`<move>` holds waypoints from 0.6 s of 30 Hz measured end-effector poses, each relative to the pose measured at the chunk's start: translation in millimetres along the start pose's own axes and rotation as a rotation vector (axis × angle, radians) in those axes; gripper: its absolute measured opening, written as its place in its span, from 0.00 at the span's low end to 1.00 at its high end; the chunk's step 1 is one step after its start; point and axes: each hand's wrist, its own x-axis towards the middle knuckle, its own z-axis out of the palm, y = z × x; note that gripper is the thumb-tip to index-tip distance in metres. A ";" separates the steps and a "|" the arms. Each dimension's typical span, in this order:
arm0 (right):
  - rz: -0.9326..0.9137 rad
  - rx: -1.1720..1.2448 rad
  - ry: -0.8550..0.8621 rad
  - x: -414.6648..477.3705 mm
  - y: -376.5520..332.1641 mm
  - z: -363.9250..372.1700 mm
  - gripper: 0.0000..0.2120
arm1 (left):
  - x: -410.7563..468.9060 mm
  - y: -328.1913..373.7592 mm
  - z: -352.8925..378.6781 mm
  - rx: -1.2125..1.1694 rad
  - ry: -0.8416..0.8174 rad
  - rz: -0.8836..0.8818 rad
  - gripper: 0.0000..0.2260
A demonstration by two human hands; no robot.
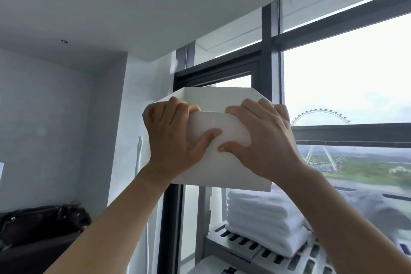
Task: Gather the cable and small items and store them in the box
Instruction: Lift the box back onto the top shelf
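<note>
**Box aloft, held only by its upper front edge**

Box [222,169], white and smooth-walled, hangs in the air at head height or above, in front of the dark window frame [266,51] and directly over a stack of folded white towels [262,222] on a slatted metal shelf [244,249]. Its inside cannot be seen from below, so whether the cable and small items are in it cannot be told.

Both hands carry it. The left grip [171,138] is clamped on the box's left front corner, fingers hooked over the rim and thumb pressed to the front face. The right grip [260,140] is clamped on the right side the same way. The two thumbs nearly meet on a paler, frosted panel [213,124] at the top of the front.

The likely trouble comes from that hold. All support sits at the near upper edge, with nothing under the base, so the far side could drop and the box tip away from the person. Loose contents would then slide or spill out of sight. Slick walls could also let the fingers creep. If the frosted panel is a flap rather than a fixed wall, thumb pressure may bend it and loosen the hold. A drop would land on the towels and shelf. A push forward could knock the box against the window frame.
</note>
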 end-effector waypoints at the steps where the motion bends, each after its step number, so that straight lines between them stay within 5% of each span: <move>1: -0.010 -0.002 -0.006 6.6 0.7 0.0 0.27 | 4.2 -3.9 3.3 -0.001 0.022 0.009 0.19; 18: -0.057 -0.075 -0.003 52.7 10.9 15.8 0.28 | 32.9 -32.7 30.3 -0.067 0.103 -0.036 0.18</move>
